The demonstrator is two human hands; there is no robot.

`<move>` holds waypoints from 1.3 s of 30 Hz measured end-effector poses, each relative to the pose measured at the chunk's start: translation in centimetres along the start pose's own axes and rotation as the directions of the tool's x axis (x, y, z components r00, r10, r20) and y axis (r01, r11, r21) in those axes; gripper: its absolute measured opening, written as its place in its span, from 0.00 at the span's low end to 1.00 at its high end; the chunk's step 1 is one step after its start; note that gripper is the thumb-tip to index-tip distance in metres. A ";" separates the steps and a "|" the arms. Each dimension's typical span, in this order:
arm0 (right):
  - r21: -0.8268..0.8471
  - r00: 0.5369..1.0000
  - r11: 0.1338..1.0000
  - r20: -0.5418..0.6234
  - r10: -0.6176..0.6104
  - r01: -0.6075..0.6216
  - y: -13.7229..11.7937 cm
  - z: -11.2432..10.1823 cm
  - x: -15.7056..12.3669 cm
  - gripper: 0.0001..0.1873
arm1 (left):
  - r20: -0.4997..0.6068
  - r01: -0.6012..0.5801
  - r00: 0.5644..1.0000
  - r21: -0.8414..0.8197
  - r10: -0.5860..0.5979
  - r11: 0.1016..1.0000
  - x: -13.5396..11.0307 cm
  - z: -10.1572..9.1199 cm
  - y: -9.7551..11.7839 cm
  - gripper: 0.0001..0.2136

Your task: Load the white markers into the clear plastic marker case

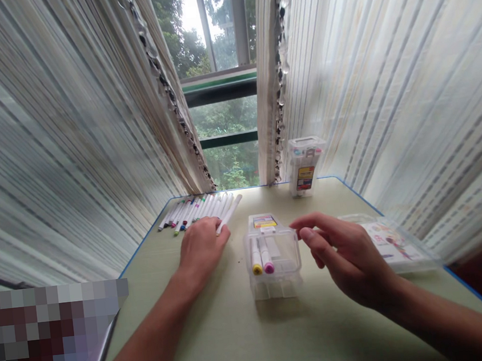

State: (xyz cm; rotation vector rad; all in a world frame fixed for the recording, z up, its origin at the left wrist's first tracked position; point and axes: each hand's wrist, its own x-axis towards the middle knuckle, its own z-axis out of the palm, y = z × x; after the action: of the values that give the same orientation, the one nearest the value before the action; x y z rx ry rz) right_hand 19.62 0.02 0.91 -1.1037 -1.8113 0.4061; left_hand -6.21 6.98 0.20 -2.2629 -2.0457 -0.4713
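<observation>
head view: a white marker (232,209), pinched by the left hand (202,246), is best lifted singly, right hand (349,256) loosely open beside the clear case (290,253).

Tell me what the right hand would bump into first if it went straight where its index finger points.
Probably the near side of the clear plastic box. The right hand has its index fingertip at that edge; depth is unclear, so it may already touch.
</observation>
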 end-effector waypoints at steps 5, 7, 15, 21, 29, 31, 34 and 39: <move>0.010 1.000 1.000 0.000 0.028 -0.028 0.3 0.1 0.1 0.19 | -0.212 -0.093 0.976 -0.216 0.046 0.972 -0.4 -0.3 -0.1 0.12; 0.020 0.999 0.999 -0.001 0.049 -0.049 0.5 0.2 0.1 0.19 | -0.312 -0.167 0.947 -0.273 0.077 0.947 -0.8 -0.5 0.2 0.12; 0.112 0.993 0.987 -0.011 0.114 -0.112 1.2 0.3 -0.2 0.19 | -0.600 -0.455 0.773 -0.296 0.207 0.840 -2.7 -1.9 1.7 0.08; 0.238 0.989 0.965 -0.071 0.129 -0.109 1.9 0.1 -0.4 0.17 | -0.696 -0.584 0.666 -0.264 0.268 0.767 -3.8 -2.6 2.0 0.06; 0.375 0.984 0.927 -0.159 0.084 -0.019 1.5 0.0 -0.7 0.14 | -0.674 -0.703 0.672 -0.453 0.306 0.547 -5.1 -2.8 2.6 0.12; 0.427 0.983 0.903 -0.177 0.041 0.039 1.2 0.1 -0.9 0.15 | -0.656 -0.708 0.682 -0.483 0.323 0.515 -5.3 -2.8 2.8 0.13; 0.469 0.977 0.873 -0.209 -0.039 0.135 0.8 0.1 -1.2 0.18 | -0.631 -0.705 0.697 -0.513 0.342 0.490 -5.6 -2.8 3.0 0.14; 0.399 0.969 0.899 -0.231 -0.091 0.179 0.7 0.1 -1.6 0.24 | -0.608 -0.682 0.724 -0.556 0.327 0.476 -5.8 -2.6 3.1 0.14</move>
State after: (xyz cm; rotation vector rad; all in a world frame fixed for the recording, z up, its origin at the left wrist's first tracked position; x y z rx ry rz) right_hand 20.18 -0.88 -0.47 -0.6880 -1.5128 0.5444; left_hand -4.13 0.34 1.69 -2.6326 -0.8670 -1.8339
